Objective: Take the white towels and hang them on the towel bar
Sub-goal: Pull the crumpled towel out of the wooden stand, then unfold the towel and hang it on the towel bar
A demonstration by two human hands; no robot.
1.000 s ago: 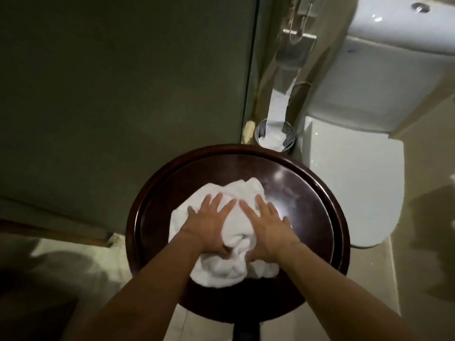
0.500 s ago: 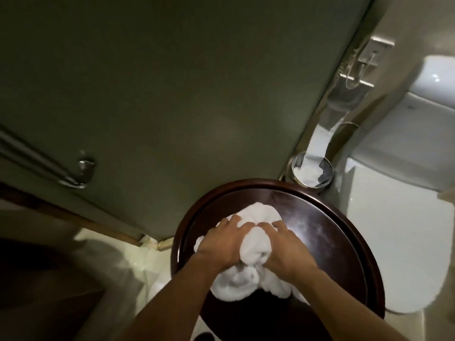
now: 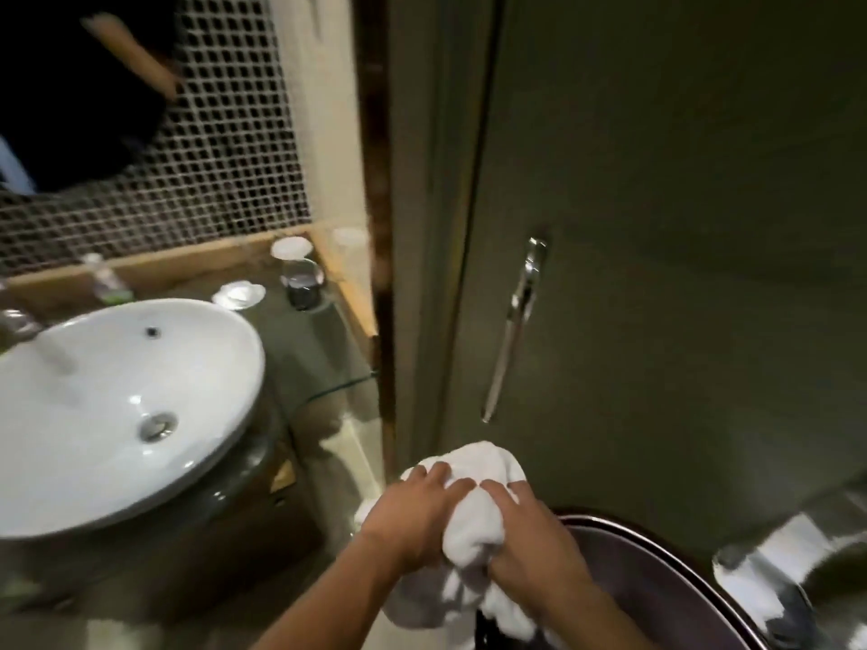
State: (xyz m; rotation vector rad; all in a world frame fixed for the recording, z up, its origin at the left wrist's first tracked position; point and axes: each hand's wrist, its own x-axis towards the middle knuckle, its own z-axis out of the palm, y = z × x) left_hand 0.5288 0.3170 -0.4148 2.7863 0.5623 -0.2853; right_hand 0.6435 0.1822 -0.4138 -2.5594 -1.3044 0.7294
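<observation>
My left hand (image 3: 413, 518) and right hand (image 3: 530, 537) both clutch the bunched white towels (image 3: 474, 518), lifted just off the dark round table (image 3: 657, 579) at 5 o'clock. No writing is legible. White basin (image 3: 117, 410) at 9 o'clock; chrome bar (image 3: 513, 330) on the door at 12.

A crumpled bundle of white terry-cloth towels (image 3: 483, 523) is hanging bunched in mid-air, folds drooping downward, just below a slim chrome towel bar (image 3: 513, 330) standing upright on the grey-green door.
</observation>
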